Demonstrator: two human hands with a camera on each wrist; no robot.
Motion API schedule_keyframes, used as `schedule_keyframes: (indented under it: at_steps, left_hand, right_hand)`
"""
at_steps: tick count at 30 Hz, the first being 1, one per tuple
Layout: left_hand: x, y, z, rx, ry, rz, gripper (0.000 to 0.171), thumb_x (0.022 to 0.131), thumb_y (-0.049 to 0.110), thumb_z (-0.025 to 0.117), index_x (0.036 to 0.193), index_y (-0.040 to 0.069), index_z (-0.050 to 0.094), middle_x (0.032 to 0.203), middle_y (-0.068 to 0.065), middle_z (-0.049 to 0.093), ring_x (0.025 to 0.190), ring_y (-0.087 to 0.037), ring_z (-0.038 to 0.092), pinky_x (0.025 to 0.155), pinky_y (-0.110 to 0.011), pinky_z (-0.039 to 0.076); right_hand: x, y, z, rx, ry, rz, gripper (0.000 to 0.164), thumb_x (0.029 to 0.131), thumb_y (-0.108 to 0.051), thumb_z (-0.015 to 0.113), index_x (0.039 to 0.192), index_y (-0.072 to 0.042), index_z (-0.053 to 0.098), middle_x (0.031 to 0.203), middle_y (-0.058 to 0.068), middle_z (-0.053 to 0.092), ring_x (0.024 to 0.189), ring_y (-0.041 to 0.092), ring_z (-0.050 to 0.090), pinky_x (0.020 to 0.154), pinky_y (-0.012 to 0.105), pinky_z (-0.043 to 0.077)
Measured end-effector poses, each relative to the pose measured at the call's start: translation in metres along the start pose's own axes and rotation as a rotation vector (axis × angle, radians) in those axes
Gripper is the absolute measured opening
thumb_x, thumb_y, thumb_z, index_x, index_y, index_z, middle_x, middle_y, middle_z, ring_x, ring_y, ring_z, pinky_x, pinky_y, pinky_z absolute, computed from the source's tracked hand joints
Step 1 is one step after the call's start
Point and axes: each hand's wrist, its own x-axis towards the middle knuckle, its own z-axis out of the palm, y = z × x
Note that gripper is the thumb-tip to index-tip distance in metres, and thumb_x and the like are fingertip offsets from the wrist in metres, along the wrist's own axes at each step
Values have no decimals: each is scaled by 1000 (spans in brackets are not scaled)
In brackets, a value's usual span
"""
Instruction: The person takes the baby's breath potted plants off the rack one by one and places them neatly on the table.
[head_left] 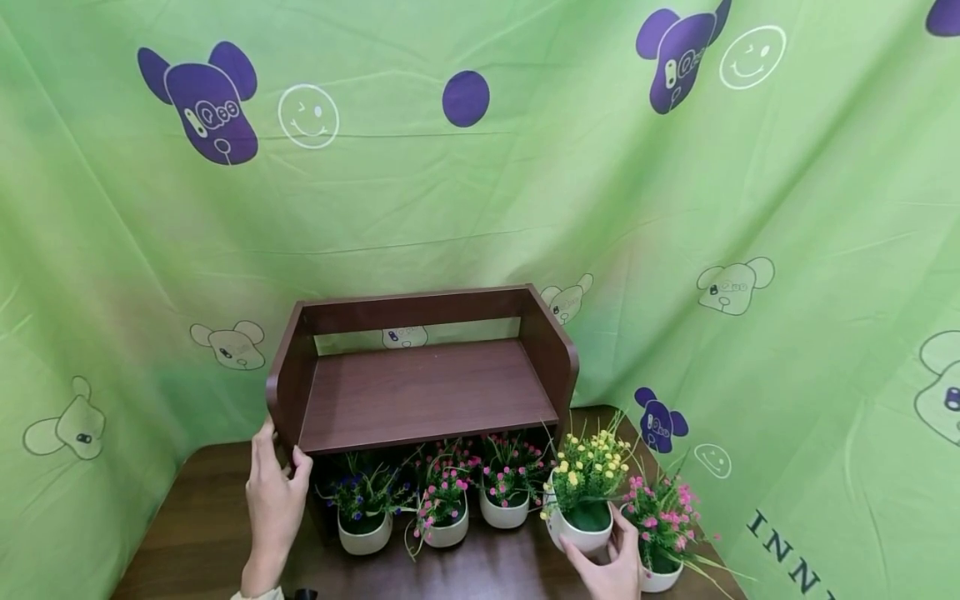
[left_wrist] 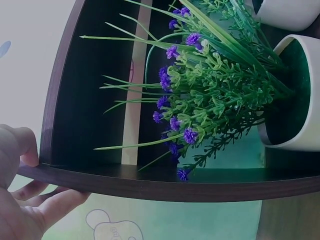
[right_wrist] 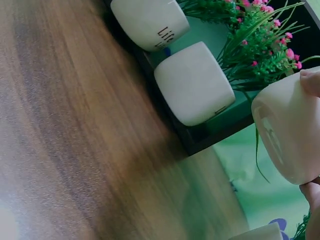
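A dark brown wooden shelf (head_left: pixel 427 392) stands on the table, and my left hand (head_left: pixel 276 492) grips its left side panel, thumb inside and fingers outside in the left wrist view. My right hand (head_left: pixel 611 562) holds a white pot with yellow flowers (head_left: pixel 588 475) at the shelf's right front; in the right wrist view the pot (right_wrist: pixel 292 130) is lifted off the table. Under the shelf board sit a blue-purple flower pot (head_left: pixel 365 533) and two pink flower pots, one nearer the middle (head_left: pixel 447 532) and one to the right (head_left: pixel 504 510).
Right of my right hand, another potted plant with pink flowers (head_left: pixel 667 517) stands on the brown wooden table (head_left: pixel 202 517). A green printed cloth (head_left: pixel 450 200) hangs behind and on both sides. The shelf's upper board has raised side panels and a back rail.
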Motion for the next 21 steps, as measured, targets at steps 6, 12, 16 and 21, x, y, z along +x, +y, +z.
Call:
schedule_keyframes:
  at_steps: [6,12,16,21]
  left_hand:
    - [-1,0,-1,7,-2,-5,62,85,-15,61,146,-6,51,128,-31,61,93,-49,70,79,4,36]
    - [-2,0,0,6,3,-6,62,85,-15,61,145,-7,50,127,-32,61,93,-50,70,79,4,36]
    - [-1,-1,0,9,10,1,62,86,-15,61,146,-6,50,125,-32,62,91,-49,70,79,4,36]
    - [-1,-2,1,13,14,7,62,86,-14,61,146,-5,51,124,-32,62,89,-48,69,78,3,36]
  right_hand:
    - [-4,8,0,29,6,8,88,57,24,88,135,18,48,124,-27,55,114,-13,54,99,4,41]
    - [-7,9,0,65,5,19,88,56,26,87,136,18,48,123,-25,57,114,-12,54,98,3,41]
    - [-9,11,1,62,2,33,89,57,25,88,137,16,49,124,-24,56,114,-13,54,98,3,41]
    - [-10,14,1,59,7,27,89,57,26,88,137,16,50,125,-24,56,115,-12,53,99,4,41]
